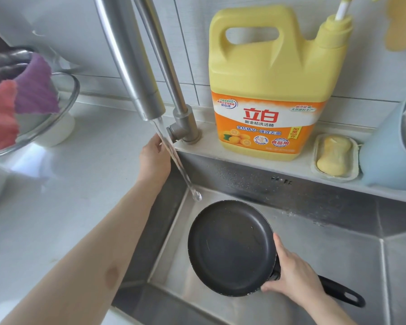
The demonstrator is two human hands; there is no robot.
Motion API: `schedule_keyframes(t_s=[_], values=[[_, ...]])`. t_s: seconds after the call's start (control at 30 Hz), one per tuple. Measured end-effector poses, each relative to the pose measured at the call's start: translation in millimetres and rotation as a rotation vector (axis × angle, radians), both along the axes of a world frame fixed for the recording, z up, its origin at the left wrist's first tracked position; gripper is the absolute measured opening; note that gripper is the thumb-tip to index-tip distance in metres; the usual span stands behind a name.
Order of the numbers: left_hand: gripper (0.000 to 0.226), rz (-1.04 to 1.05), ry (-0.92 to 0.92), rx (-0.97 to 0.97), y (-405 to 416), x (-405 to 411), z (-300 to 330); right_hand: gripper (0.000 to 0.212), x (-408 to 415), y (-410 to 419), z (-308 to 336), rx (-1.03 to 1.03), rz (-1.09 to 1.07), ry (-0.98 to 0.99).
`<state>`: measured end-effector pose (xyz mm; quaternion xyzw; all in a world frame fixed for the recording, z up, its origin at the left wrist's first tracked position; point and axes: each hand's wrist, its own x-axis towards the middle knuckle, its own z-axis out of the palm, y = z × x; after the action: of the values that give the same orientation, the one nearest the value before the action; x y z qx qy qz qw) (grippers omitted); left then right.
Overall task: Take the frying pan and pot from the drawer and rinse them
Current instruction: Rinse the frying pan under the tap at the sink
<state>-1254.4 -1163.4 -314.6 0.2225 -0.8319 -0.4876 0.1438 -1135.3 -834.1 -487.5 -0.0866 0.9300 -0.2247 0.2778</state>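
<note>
A black frying pan (230, 247) is held tilted over the steel sink (338, 242). My right hand (293, 277) grips it where the black handle meets the pan body. My left hand (154, 158) reaches up to the base of the steel tap (136, 66), its fingers hidden behind the water stream, near the tap's side lever (174, 133). Water (176, 160) runs from the spout and lands in the sink just beyond the pan's far rim. No pot is in view.
A big yellow dish-soap jug (272, 85) stands on the ledge behind the sink, with a yellow soap bar in a dish (335, 156) and a pale blue container (384, 148) to its right. A glass bowl with coloured cloths (26, 106) sits on the white counter (68, 184) at left.
</note>
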Motion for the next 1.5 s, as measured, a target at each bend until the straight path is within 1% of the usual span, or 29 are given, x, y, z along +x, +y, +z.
schedule_keyframes(t_s=[0.03, 0.07, 0.13, 0.17, 0.2, 0.27, 0.3, 0.33, 0.37, 0.4, 0.5, 0.57, 0.6, 0.63, 0.73, 0.77, 0.83, 0.9, 0.93, 1.07, 1.13, 1.2, 1.23, 1.3, 1.4, 1.5], values=[[0.020, -0.012, 0.010, 0.040, 4, 7, -1, 0.143, 0, 0, 1, 0.005, 0.004, -0.002], [0.024, -0.009, 0.008, 0.039, 9, 17, -3, 0.143, -1, 0, 1, 0.007, 0.007, -0.007], [0.035, -0.036, -0.071, -0.100, 16, 41, -22, 0.142, -2, 0, 1, 0.005, 0.007, -0.021], [0.043, -0.089, -0.175, -0.174, 16, 55, -37, 0.142, -3, 1, 2, 0.008, 0.004, -0.028], [0.061, -0.188, -0.340, -0.208, 14, 69, -55, 0.141, -4, 1, 2, 0.017, 0.003, -0.039], [0.107, -0.475, -0.757, -0.276, 6, 92, -92, 0.141, -5, 1, 4, 0.032, 0.005, -0.069], [0.123, -0.594, -0.921, -0.343, 3, 101, -107, 0.142, -6, 1, 5, 0.037, 0.007, -0.083], [0.131, -0.669, -1.016, -0.409, 1, 108, -120, 0.143, -7, 1, 6, 0.041, 0.011, -0.093], [0.135, -0.706, -1.057, -0.441, 1, 114, -129, 0.143, -8, 1, 7, 0.045, 0.014, -0.103], [0.137, -0.719, -1.071, -0.433, 2, 117, -135, 0.144, -9, 1, 8, 0.051, 0.016, -0.115], [0.144, -0.757, -1.071, -0.379, 4, 118, -149, 0.146, -12, 1, 11, 0.082, 0.015, -0.139], [0.147, -0.747, -1.037, -0.273, 2, 116, -159, 0.145, -14, -1, 15, 0.093, 0.021, -0.144], [0.145, -0.739, -1.016, -0.213, 2, 116, -162, 0.145, -14, -1, 18, 0.099, 0.026, -0.143], [0.139, -0.747, -1.004, -0.176, 3, 115, -162, 0.145, -15, -1, 20, 0.104, 0.031, -0.149], [0.105, -0.832, -0.979, -0.138, 4, 112, -148, 0.145, -18, 3, 28, 0.109, 0.042, -0.189], [0.104, -0.854, -0.992, -0.132, 2, 110, -140, 0.145, -18, 5, 31, 0.105, 0.045, -0.206], [0.108, -0.890, -1.010, -0.116, -3, 107, -124, 0.141, -16, 9, 37, 0.052, 0.045, -0.247], [0.123, -0.909, -1.019, -0.104, -12, 105, -108, 0.130, -7, 10, 42, -0.040, 0.026, -0.280], [0.127, -0.920, -1.017, -0.099, -14, 104, -96, 0.128, -1, 9, 45, -0.086, 0.008, -0.287], [0.122, -0.937, -0.905, -0.065, -21, 103, -43, 0.127, 18, -3, 59, -0.308, -0.133, -0.300], [0.119, -0.927, -0.822, -0.076, -23, 107, -18, 0.129, 23, -11, 69, -0.354, -0.180, -0.256], [0.118, -0.888, -0.739, -0.072, -26, 113, 0, 0.134, 21, -17, 81, -0.354, -0.201, -0.201], [0.118, -0.871, -0.684, -0.071, -27, 117, 5, 0.135, 19, -19, 88, -0.336, -0.205, -0.179], [0.121, -0.827, -0.593, -0.063, -27, 126, 11, 0.137, 8, -18, 109, -0.233, -0.168, -0.119], [0.122, -0.744, -0.486, -0.006, -22, 140, 11, 0.138, -16, -11, 159, -0.027, -0.017, 0.001], [0.118, -0.715, -0.470, 0.076, -12, 152, 7, 0.140, -42, 1, 210, 0.157, 0.157, 0.076]])
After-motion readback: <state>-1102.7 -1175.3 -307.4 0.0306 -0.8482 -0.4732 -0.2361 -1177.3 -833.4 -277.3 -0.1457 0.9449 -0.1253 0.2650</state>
